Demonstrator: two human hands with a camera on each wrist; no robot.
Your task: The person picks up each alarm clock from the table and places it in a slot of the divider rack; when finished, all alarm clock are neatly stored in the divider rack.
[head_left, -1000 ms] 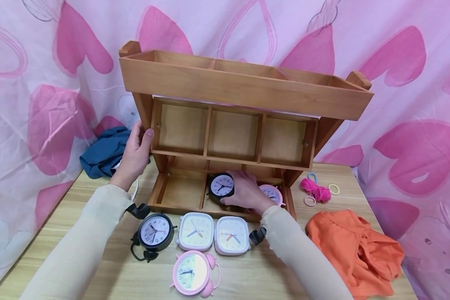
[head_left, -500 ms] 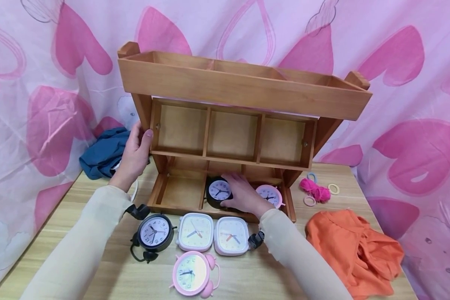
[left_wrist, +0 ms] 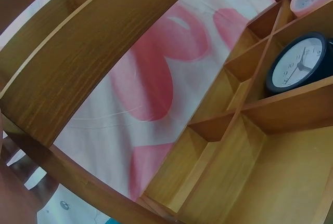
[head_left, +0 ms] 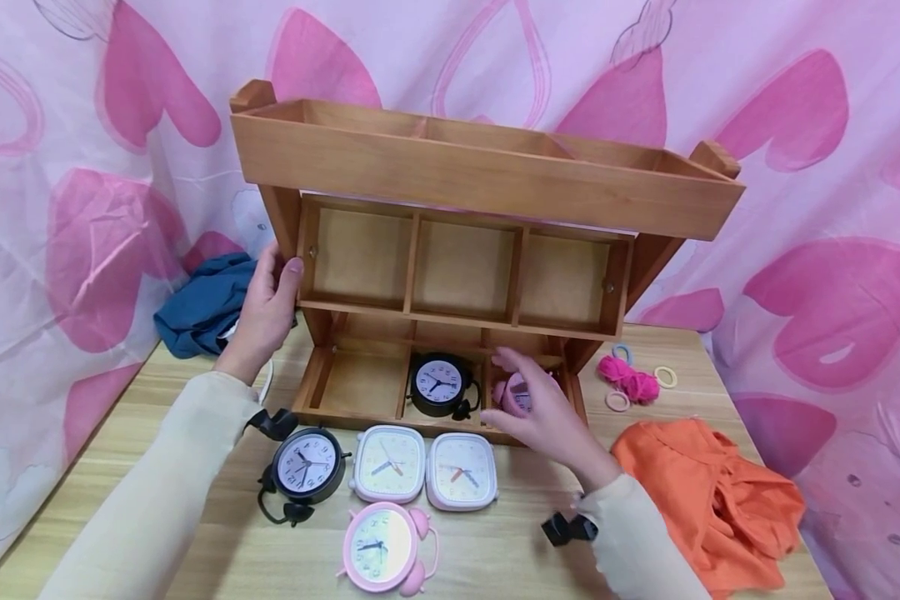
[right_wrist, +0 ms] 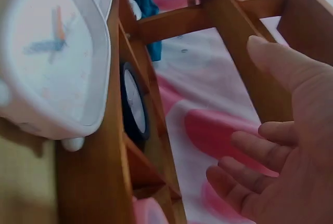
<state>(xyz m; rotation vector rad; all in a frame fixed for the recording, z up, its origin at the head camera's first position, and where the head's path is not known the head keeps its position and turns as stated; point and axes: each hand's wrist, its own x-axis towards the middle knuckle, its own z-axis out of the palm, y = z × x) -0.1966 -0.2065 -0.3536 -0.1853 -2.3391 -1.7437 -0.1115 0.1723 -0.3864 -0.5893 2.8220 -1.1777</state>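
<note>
A home corner: heart-print curtain [head_left: 82, 208] behind a wooden table [head_left: 217, 550]

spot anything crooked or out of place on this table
Two crumpled cloths look dumped: an orange cloth at the table's right edge and a blue cloth behind the left hand. The clocks sit upright.

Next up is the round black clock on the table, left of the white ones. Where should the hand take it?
Grip the black table clock across its round body, coming from above. It lies face up on the table, rim exposed; the thin handle at its lower left looks a less steady hold.
</note>
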